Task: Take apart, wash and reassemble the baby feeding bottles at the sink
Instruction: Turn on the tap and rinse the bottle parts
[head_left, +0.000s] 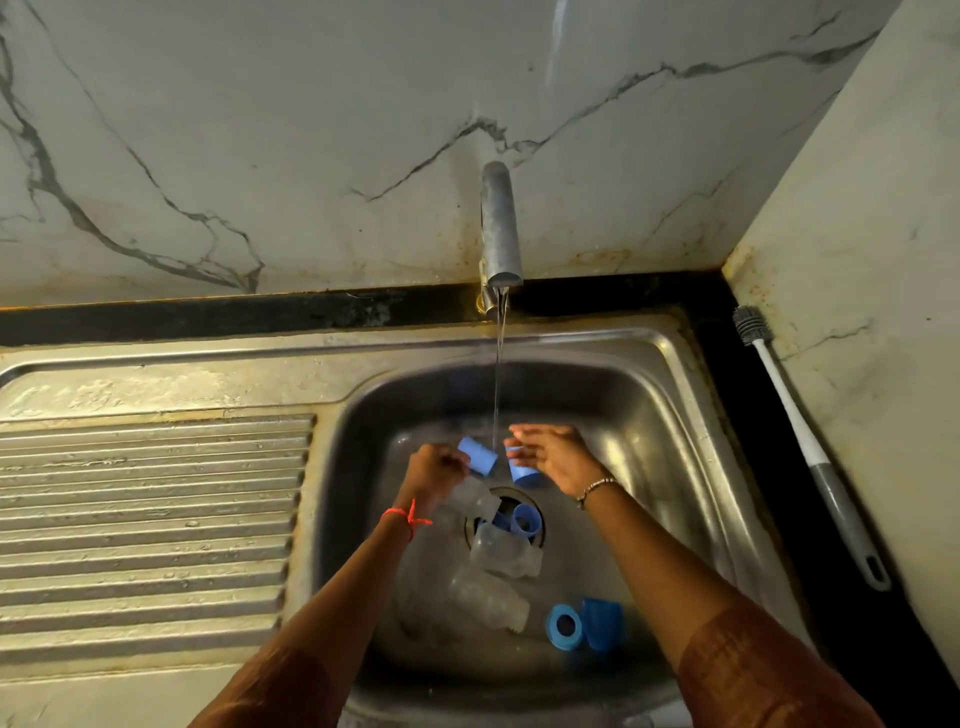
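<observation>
Blue plastic dominates the steel sink (670, 395), where water runs from the tap (500, 228) between two hands. Left hand (434, 470) grips a blue cap (477, 455) just beside the stream; right hand (553, 457) hovers with fingers spread, holding nothing, above a second blue cap (523, 475). Clear bottles (488, 597) and blue collars (565, 626) lie around the drain. Right of the sink, a bottle brush (800, 426) rests on the tabletop.
</observation>
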